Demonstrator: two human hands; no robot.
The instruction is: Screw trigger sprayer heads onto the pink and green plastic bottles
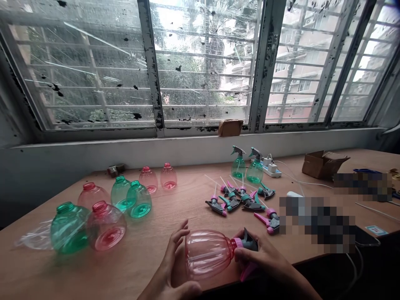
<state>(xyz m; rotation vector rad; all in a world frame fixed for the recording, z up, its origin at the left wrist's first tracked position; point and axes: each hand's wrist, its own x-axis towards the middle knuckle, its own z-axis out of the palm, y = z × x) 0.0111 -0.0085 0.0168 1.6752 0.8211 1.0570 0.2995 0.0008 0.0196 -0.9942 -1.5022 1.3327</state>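
A clear pink spray bottle [208,254] lies on its side in the air just over the table's front edge, its base to the left. My right hand [259,254] is closed around its grey and pink spray head [246,243], thumb on the pink collar. At the base, my left hand [173,266] has its fingers and thumb spread apart, close to the bottle; whether it touches is hard to tell. Beyond the hands lie several loose spray heads [231,202] with white tubes, in pink-grey and green-grey. One pink-grey spray head [270,221] rests nearest my right hand.
On the left stand several open bottles, including a green one [68,229] and a pink one [106,227], beside clear plastic wrap [36,237]. Two green spray bottles [239,166] stand at the back near a power strip [273,168]. A cardboard box [323,162] sits farther right.
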